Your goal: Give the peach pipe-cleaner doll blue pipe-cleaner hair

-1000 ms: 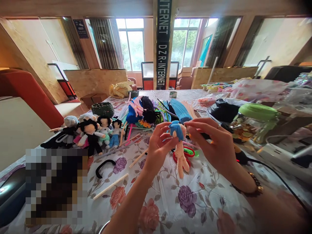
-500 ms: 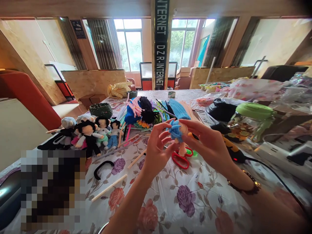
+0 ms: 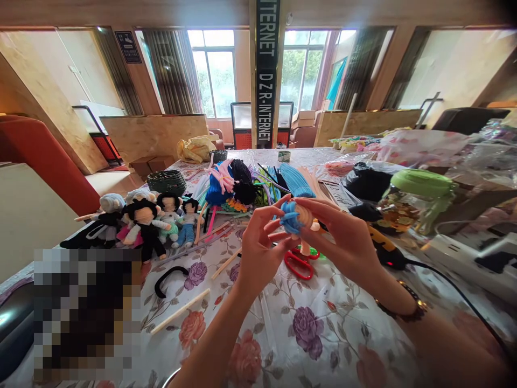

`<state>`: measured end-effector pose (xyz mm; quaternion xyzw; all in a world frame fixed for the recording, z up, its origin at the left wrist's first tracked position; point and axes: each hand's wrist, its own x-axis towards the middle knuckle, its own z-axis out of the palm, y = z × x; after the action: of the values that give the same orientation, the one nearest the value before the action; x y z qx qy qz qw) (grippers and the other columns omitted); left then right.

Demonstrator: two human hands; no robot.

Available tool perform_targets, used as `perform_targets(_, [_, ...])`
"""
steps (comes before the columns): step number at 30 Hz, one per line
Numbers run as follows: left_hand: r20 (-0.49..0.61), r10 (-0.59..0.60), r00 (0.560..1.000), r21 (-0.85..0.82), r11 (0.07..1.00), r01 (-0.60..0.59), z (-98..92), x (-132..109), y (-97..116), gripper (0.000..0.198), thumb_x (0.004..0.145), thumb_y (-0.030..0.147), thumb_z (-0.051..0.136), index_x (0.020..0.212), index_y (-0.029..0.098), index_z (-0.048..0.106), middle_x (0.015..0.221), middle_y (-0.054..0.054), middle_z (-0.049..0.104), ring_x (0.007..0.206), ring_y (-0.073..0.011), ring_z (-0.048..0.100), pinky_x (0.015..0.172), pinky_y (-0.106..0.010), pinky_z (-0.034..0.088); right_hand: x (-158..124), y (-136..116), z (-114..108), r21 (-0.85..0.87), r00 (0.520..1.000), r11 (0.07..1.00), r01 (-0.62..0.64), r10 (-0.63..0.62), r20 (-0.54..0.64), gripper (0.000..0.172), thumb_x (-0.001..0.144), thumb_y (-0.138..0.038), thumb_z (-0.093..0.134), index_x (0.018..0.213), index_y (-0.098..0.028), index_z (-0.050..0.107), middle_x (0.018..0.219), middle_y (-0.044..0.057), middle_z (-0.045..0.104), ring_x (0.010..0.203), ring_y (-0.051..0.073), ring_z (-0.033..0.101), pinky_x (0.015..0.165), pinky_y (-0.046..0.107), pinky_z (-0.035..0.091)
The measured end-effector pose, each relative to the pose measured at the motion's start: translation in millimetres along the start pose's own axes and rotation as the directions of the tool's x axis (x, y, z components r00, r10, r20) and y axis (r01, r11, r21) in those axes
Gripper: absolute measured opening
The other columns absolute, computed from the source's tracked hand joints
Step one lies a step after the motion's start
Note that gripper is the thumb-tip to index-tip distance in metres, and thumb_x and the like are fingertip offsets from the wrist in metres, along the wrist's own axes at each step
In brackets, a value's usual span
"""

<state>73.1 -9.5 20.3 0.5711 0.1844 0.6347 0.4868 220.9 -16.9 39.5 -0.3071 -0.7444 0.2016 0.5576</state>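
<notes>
Between both hands, above the table, is a small pipe-cleaner doll [image 3: 291,216] with blue hair and a peach head. My left hand [image 3: 262,242] grips the blue hair side with its fingertips. From the other side my right hand [image 3: 341,231] has thumb and fingers closed on the peach head. A peach limb of the doll hangs below the hands. Just under it, red-handled scissors [image 3: 299,266] lie on the flowered tablecloth [image 3: 266,334], partly hidden by the doll and hands.
Several finished dolls [image 3: 145,221] sit at the left, before a dark woven basket [image 3: 166,183]. Bundles of coloured pipe cleaners [image 3: 297,180] lie behind my hands. A black and yellow glue gun [image 3: 385,245] with a cord is at the right. A bent black pipe cleaner [image 3: 161,283] lies front left.
The doll has been turned slightly in my fingers, so more of the peach head shows and its hanging limb has shifted right. Both hands keep their hold in nearly the same place.
</notes>
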Motion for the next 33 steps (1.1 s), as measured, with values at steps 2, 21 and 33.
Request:
perform_targets(2, [-0.017, -0.011, 1.0, -0.008, 1.0, 0.01, 0.8, -0.1, 0.0, 0.039, 0.063, 0.017, 0.079, 0.088, 0.024, 0.05, 0.127, -0.003, 0.059, 0.1, -0.0188, 0.064, 0.072, -0.026, 0.055, -0.3, 0.6, 0.5, 0.015, 1.0, 1.0, -0.007, 0.007, -0.002, 0.035, 0.082, -0.025, 0.064, 0.117, -0.027, 0.063, 0.121, 0.006, 0.062, 0.113, 0.024, 0.058, 0.096, 0.042, 0.048])
perform_targets(21, [-0.075, -0.045, 0.996, -0.027, 0.999, 0.043, 4.7, -3.4, 1.1, 0.034, 0.063, 0.017, 0.078, 0.084, 0.022, 0.052, 0.124, -0.006, 0.062, 0.095, -0.0233, 0.067, 0.07, -0.031, 0.057, -0.7, -0.9, 2.8, 0.145, 0.997, 0.987, -0.072, 0.068, 0.029, 0.03, 0.084, -0.025, 0.062, 0.114, -0.028, 0.064, 0.125, 0.006, 0.059, 0.117, 0.026, 0.055, 0.099, 0.044, 0.046])
perform_targets(33, [-0.052, -0.008, 0.999, 0.074, 0.997, 0.012, -2.0, -1.1, -2.4, 0.039, 0.062, 0.022, 0.08, 0.091, 0.024, 0.054, 0.116, -0.003, 0.063, 0.091, -0.017, 0.065, 0.079, -0.031, 0.056, 3.0, -0.3, -4.3, 0.143, 0.979, 0.971, -0.19, 0.177, 0.101, 0.031, 0.087, -0.034, 0.058, 0.117, -0.029, 0.063, 0.119, 0.005, 0.064, 0.11, 0.024, 0.06, 0.095, 0.041, 0.049])
